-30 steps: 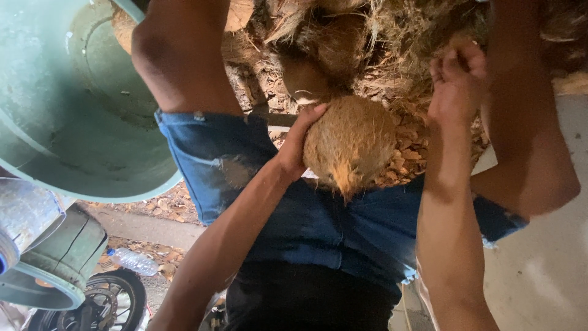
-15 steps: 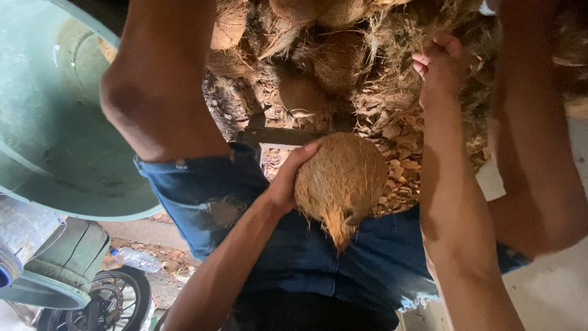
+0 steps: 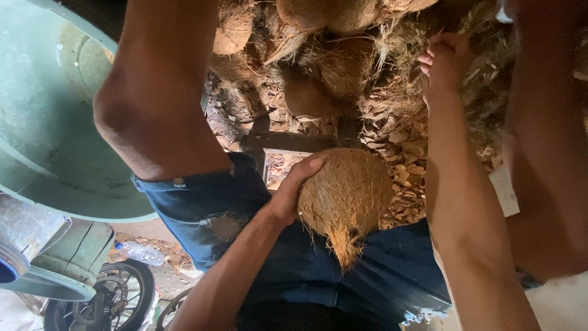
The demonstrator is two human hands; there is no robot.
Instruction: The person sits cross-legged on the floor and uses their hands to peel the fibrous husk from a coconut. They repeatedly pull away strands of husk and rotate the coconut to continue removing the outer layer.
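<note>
Husking in progress: left hand [image 3: 294, 187] cups the coconut [image 3: 346, 196] at frame centre, right hand [image 3: 444, 64] fisted in husk fibre upper right; pulling further fibre away seems next.

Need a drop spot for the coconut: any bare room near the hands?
Little. The green tub floor beside the knee looks bare. Ahead, the husk pile is packed; the left hand holds the coconut over the shorts, the right hand is up in husk.
</note>
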